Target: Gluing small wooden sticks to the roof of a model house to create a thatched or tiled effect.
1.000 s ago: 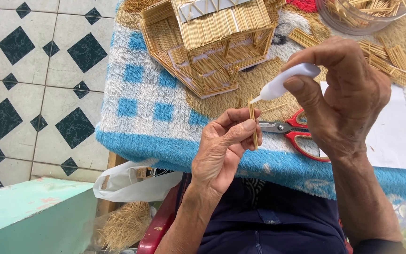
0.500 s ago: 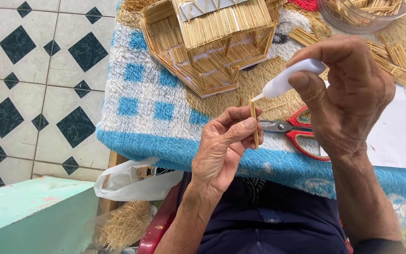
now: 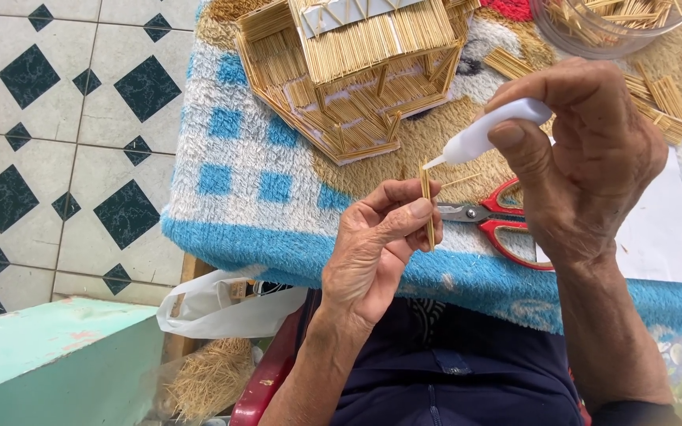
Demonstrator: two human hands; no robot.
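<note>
The left hand [image 3: 380, 252] is pinching a thin, pale straw stick [image 3: 427, 207] upright between thumb and fingertips. The right hand [image 3: 586, 158], at two o'clock from it, is gripping a small white glue bottle [image 3: 483, 138], its nozzle touching the stick's top. Red-handled scissors [image 3: 499, 221] are lying just behind on the blue checked cloth [image 3: 230, 181], with a straw house [image 3: 357, 71] at twelve o'clock.

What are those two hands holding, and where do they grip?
The left hand pinches a thin straw stick along its lower half. The right hand grips a small white glue bottle around its body.
</note>
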